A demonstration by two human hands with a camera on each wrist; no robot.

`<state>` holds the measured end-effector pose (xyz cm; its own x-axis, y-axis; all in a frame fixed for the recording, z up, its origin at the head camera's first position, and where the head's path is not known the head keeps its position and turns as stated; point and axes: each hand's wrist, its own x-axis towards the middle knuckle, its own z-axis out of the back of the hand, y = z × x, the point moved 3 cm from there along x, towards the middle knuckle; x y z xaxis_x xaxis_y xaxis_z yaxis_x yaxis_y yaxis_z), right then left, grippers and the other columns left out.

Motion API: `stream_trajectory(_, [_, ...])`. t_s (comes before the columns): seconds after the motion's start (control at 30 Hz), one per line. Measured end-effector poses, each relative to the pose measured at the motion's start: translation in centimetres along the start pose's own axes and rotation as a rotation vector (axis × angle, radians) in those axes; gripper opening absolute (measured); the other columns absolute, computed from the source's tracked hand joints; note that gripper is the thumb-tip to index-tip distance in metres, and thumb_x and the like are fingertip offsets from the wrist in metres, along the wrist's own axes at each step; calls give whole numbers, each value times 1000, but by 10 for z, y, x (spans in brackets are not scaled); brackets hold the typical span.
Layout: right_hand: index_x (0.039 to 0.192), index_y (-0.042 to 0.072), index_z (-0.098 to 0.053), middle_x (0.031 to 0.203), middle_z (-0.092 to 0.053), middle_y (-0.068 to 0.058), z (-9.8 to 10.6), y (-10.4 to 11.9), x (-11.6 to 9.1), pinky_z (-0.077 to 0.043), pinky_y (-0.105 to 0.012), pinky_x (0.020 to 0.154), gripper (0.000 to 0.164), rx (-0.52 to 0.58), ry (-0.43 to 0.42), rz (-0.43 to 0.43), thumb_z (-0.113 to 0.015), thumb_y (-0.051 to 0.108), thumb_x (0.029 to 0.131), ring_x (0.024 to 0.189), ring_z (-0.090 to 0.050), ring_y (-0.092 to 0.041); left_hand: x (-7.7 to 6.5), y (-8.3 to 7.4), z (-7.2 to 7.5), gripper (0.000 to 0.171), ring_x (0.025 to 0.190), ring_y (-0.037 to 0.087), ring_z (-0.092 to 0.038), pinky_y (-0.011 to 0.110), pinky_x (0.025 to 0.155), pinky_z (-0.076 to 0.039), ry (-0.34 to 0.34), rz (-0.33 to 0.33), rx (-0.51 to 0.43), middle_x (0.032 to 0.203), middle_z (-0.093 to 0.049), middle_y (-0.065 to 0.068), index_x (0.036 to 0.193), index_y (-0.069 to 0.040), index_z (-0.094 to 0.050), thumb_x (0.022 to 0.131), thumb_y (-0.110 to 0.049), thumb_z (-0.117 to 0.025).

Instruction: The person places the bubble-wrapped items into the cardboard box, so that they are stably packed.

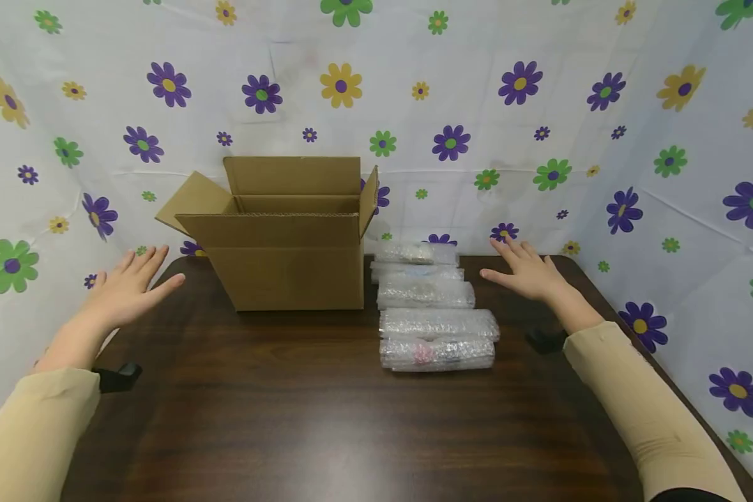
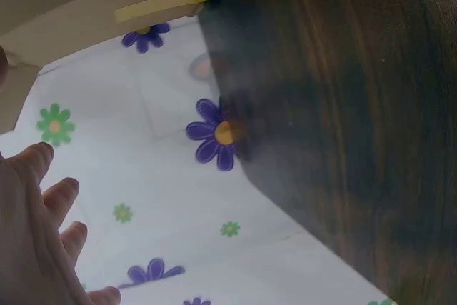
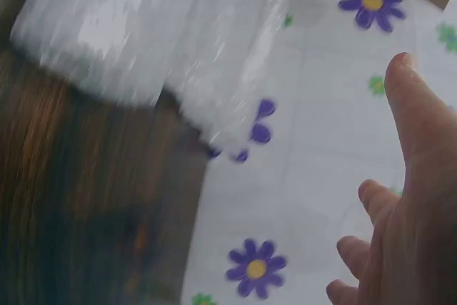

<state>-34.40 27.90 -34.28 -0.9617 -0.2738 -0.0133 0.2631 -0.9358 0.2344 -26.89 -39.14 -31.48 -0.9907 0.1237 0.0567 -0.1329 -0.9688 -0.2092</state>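
An upright cardboard box with its flaps spread stands at the back of the dark wooden table. To its right lies a row of several bubble-wrapped bundles; the nearest one shows something pink through the wrap. My left hand is held in the air left of the box, fingers straight and spread, holding nothing. Right of the bundles my right hand hovers in the same way, also holding nothing. What the bundles contain cannot be made out, and the box's inner floor is hidden behind its front flap.
A white cloth with purple, yellow and green flowers hangs behind the table and along both sides. The box's left flap sticks out toward my left hand. Dark straps are on the wrists.
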Motion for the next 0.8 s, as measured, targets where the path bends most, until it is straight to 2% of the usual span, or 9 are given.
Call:
stream_trajectory(0.13, [158,25,-5,162,0,-15,1,17,-13,-2,-76,102,86,7,-14,73,-42,68,93,144,2,-46,-9,3,15,75,142,48,8,78,98,6,-116,-39,-46,157,-6,27,156,-9,-5,101,-47,-39])
stream_trajectory(0.3, [158,25,-11,162,-7,-14,1,44,-31,-6,-72,106,84,10,-33,195,-49,62,93,145,-2,-42,-21,3,48,66,142,47,7,67,106,9,-266,-94,-124,155,-9,30,155,-4,-10,103,-34,-38])
stream_trajectory(0.53, [157,27,-15,162,-8,-7,-14,81,-48,-8,-70,107,87,45,16,359,-56,62,89,147,-2,-34,-23,-19,96,64,144,43,6,57,112,8,-420,-105,-157,155,-11,29,153,2,-14,105,-36,-34])
stream_trajectory(0.67, [157,24,-19,161,-13,-8,-25,96,-55,-14,-66,109,89,100,56,441,-60,62,87,146,-6,-35,-15,-37,112,63,146,37,6,53,114,8,-426,-142,-176,157,-11,24,154,-1,-14,105,-36,-33])
stream_trajectory(0.8, [156,21,-23,160,-17,-8,-35,108,-59,-18,-62,110,88,147,98,514,-66,55,86,145,-13,-36,2,-57,119,60,146,33,7,51,114,9,-351,-209,-218,159,-8,19,156,-10,-10,105,-32,-32])
